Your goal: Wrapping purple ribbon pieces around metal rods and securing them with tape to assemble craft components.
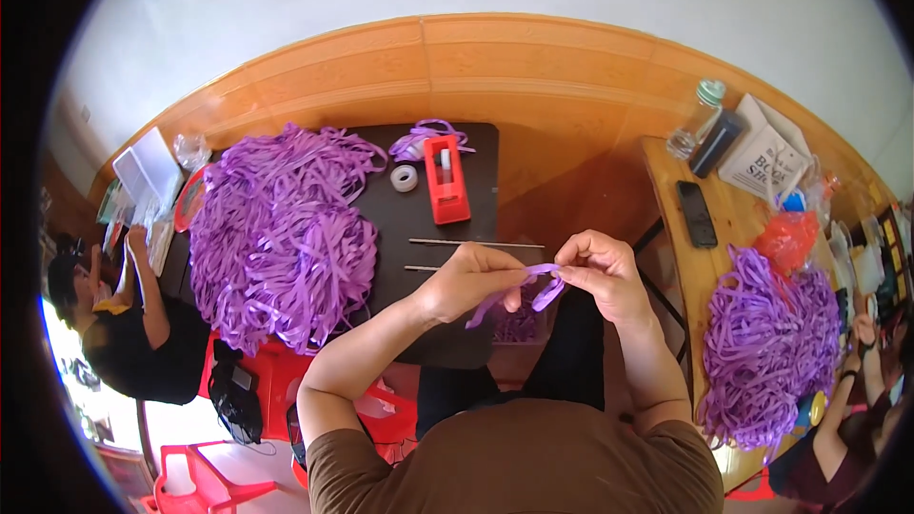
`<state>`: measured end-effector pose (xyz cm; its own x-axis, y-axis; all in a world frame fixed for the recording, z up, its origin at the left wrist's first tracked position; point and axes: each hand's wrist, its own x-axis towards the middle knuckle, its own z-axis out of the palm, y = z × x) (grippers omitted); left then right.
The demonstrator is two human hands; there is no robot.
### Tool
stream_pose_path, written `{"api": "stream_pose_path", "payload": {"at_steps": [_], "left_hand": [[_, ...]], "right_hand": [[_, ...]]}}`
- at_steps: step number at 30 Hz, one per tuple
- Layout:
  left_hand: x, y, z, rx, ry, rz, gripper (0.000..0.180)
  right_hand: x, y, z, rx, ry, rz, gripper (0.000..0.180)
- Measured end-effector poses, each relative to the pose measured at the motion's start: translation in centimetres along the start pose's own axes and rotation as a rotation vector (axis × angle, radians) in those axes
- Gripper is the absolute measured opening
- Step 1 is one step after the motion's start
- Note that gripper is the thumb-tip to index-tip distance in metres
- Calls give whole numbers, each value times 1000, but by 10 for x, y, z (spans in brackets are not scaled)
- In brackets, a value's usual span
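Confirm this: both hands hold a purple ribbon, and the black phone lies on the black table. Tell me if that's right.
Wrong table: the head view shows the black phone on the wooden table at right. The left hand and right hand do hold a purple ribbon.

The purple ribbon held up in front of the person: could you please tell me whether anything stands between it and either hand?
Nothing visible does: the left hand and the right hand both pinch the purple ribbon directly with their fingertips.
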<state>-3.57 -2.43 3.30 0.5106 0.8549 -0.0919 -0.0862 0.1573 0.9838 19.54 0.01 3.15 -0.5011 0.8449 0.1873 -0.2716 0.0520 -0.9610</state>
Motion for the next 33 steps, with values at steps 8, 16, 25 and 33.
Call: {"api": "stream_pose_path", "payload": {"at_steps": [8, 16, 25, 33], "left_hand": [[9, -8, 1, 443, 208, 420, 14], [-1, 39, 18, 209, 103, 60, 20], [-51, 22, -20, -68, 149, 37, 14], [-34, -5, 15, 243, 76, 148, 40]], "right_hand": [[-24, 9, -25, -183, -123, 3, 16], [2, 6, 16, 216, -304, -25, 52], [-13, 53, -26, -143, 16, -66, 7], [-3, 24, -8, -994, 94, -807, 25]]}}
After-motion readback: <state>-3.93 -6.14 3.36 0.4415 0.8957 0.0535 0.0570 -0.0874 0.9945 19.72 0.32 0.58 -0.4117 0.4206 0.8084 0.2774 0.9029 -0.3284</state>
